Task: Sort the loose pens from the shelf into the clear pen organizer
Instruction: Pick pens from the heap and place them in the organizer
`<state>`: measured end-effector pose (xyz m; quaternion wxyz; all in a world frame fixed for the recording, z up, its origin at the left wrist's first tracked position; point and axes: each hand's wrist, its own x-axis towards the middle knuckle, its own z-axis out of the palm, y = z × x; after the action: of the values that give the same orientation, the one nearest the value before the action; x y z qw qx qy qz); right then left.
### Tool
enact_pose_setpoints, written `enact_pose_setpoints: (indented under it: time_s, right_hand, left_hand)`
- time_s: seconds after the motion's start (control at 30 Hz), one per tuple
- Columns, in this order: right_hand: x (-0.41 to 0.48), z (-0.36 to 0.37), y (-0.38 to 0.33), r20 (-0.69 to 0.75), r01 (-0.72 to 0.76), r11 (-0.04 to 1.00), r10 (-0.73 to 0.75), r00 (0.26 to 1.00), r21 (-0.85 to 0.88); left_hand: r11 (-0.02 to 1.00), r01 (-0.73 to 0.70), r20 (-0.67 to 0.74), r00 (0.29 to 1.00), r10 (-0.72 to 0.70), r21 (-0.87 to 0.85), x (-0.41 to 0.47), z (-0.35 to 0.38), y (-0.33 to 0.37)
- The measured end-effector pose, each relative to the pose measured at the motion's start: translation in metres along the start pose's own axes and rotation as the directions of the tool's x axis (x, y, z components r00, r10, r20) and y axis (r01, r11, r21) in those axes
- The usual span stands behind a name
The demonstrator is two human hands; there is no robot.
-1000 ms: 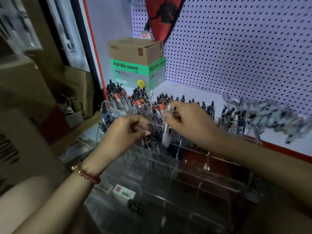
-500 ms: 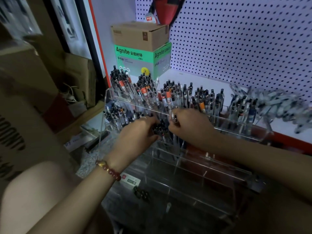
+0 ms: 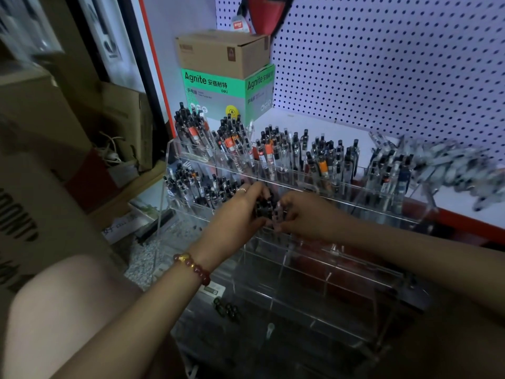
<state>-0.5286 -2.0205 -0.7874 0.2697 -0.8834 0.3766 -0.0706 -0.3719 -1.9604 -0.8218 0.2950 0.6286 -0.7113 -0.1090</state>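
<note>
The bunch of pens, dark-capped, is in the second tier of the clear pen organizer, about midway along it, caught between both hands. The left grip has its fingers curled round the bunch from the left side. The right grip closes on it from the right, fingertips pinched in against the barrels. How many pens are in the bunch I can't quite make out, with the fingers over them.

Just left of the left grip, the same tier holds two filled compartments of pens. Behind both grips, the back tier stands higher, with five clusters of upright pens, some with orange bands. Below the grips the organizer steps down in clear tiers.

Well off to the right of the right grip, a heap of loose pens lies on the white shelf, blurred.

Beyond the left grip, at the back corner, are two boxes: a brown carton sitting on a green box. A pegboard backs the shelf. One beaded bracelet circles the left wrist.
</note>
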Motion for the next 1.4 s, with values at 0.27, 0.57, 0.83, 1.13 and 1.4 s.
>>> enact_pose_setpoints:
  time_s: [0.27, 0.57, 0.83, 1.13, 1.4]
  right_hand:
    - [0.007, 0.012, -0.002, -0.101, -0.011, 0.998, 0.018, 0.995, 0.068]
    - [0.0, 0.007, -0.01, -0.097, -0.025, 0.921, -0.014, 0.995, -0.388]
    - [-0.011, 0.002, 0.004, -0.095, 0.048, 0.913, -0.095, 0.991, -0.404]
    - [-0.021, -0.021, -0.001, -0.212, 0.321, 0.893, -0.396, 0.893, -0.314]
    - [-0.04, -0.111, 0.0, -0.628, 0.359, 0.93, -0.328, 0.706, -0.081]
  left_hand:
    - [0.993, 0.028, -0.046, 0.998, -0.034, -0.112, 0.003, -0.01, -0.004]
    - [0.999, 0.054, -0.063, 0.997, -0.053, 0.007, -0.004, -0.017, 0.0]
    - [0.984, 0.012, -0.076, 0.997, 0.002, 0.18, -0.006, -0.01, 0.004]
    - [0.941, -0.083, -0.143, 0.98, 0.136, 0.328, -0.004, -0.028, 0.016]
    - [0.91, -0.34, -0.248, 0.885, 0.395, 0.238, 0.042, -0.087, 0.07]
